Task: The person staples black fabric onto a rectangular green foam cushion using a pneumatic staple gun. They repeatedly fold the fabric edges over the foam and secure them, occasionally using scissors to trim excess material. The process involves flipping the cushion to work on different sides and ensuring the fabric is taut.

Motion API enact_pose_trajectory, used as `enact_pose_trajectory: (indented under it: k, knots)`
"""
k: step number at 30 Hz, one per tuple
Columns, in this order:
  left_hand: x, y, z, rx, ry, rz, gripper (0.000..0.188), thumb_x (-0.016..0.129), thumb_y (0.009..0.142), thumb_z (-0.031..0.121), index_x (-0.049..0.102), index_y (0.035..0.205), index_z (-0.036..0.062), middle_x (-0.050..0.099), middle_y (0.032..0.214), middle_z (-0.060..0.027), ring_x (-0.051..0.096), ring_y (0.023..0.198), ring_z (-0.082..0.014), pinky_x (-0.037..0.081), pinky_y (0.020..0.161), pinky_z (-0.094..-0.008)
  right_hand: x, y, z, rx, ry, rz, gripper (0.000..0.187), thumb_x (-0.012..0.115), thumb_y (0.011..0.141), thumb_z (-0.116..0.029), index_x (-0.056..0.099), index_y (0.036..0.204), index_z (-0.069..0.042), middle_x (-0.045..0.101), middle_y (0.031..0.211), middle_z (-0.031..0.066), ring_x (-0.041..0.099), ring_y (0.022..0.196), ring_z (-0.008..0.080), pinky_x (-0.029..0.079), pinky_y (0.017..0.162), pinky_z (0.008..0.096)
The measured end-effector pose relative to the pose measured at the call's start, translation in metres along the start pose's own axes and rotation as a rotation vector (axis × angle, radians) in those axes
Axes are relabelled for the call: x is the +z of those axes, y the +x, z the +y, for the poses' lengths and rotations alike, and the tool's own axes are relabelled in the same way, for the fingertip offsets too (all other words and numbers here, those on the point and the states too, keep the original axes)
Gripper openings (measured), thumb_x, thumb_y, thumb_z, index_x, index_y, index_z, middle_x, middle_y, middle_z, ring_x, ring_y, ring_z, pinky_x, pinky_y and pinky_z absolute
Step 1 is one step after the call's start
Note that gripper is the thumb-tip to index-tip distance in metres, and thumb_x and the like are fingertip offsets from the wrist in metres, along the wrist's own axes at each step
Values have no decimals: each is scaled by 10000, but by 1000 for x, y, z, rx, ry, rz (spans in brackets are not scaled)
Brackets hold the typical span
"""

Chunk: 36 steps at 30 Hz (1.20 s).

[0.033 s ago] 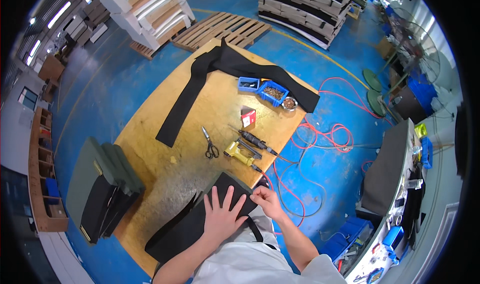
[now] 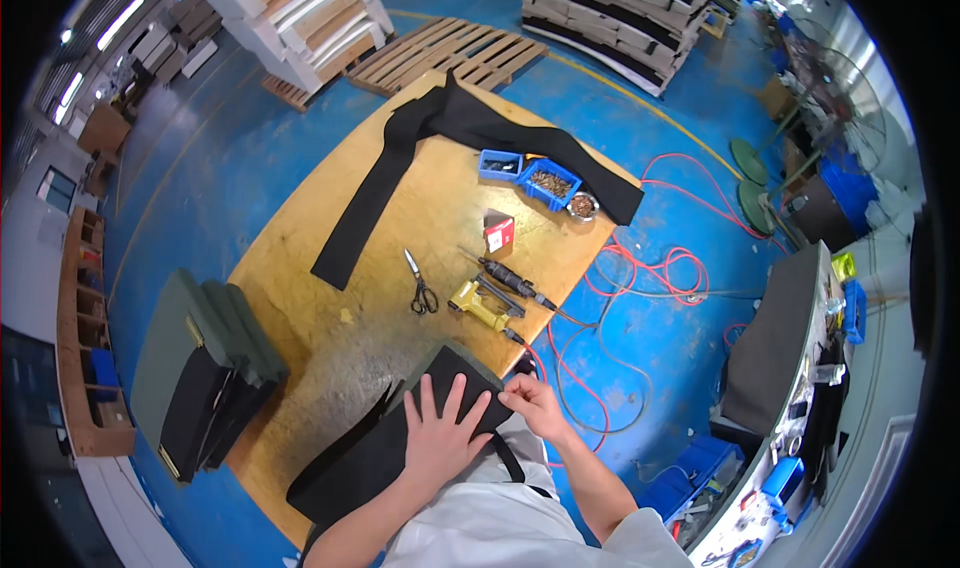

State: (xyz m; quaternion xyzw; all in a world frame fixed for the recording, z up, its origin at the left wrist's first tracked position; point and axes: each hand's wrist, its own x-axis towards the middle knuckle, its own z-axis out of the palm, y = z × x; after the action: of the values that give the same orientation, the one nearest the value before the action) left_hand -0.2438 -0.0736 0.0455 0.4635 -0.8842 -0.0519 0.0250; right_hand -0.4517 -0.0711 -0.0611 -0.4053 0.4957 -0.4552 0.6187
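A dark panel covered in black fabric (image 2: 380, 458) with a grey-green edge lies across the near end of the wooden table, close against my body. My left hand (image 2: 445, 436) rests flat on it with the fingers spread. At the panel's right corner, my right hand (image 2: 535, 405) pinches the fabric edge between thumb and fingers. A black strap (image 2: 508, 458) hangs from the panel beside my left hand. Beyond the panel lie a yellow air stapler (image 2: 480, 306), a black power driver (image 2: 510, 276) and open scissors (image 2: 420, 286).
A stack of grey-green and black panels (image 2: 215, 368) leans at the table's left. Long black fabric strips (image 2: 350, 218), blue bins (image 2: 550, 183) of small hardware, a metal dish (image 2: 582, 205) and a red-and-white box (image 2: 498, 233) occupy the table (image 2: 290, 258). Red hoses (image 2: 650, 268) loop over the floor.
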Motion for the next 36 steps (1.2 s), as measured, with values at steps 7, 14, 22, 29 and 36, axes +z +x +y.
enact_pose_trajectory:
  k: [7,14,22,29,36]
  knots:
    - [2,-3,-28,-251,50,-26,596,798,784,537,696,1324,306,428,1569,-197,294,1444,-623,228,1135,-769,9,62,-22,-92,-138,-444,172,739,980,-173,636,923,-47,646,712,36,635,636,130,487,581,287]
    - [-13,15,-46,-415,-12,-82,586,797,750,614,702,1289,407,415,1580,-107,351,1407,-572,245,1125,-774,10,128,-41,-33,-174,-828,185,735,981,-180,648,925,-27,707,726,62,705,667,153,534,606,308]
    - [-6,16,-36,-476,-58,5,667,749,745,696,608,1369,508,401,1599,-27,366,1418,-542,258,1126,-775,-74,272,127,254,-563,-327,210,690,959,-196,648,951,10,728,858,170,713,777,272,566,717,379]
    - [-10,23,-46,-516,-95,19,609,698,824,664,584,1405,517,403,1616,39,427,1403,-445,313,1145,-688,-35,299,205,182,-1277,-270,643,829,822,-287,486,1246,53,667,1150,291,665,1076,461,531,941,513]
    - [-13,12,-44,-541,-149,15,638,673,868,630,513,1472,497,385,1642,65,422,1410,-409,293,1169,-666,-36,304,66,432,-713,-506,391,733,825,-74,563,1165,18,675,841,135,703,832,283,564,729,416]
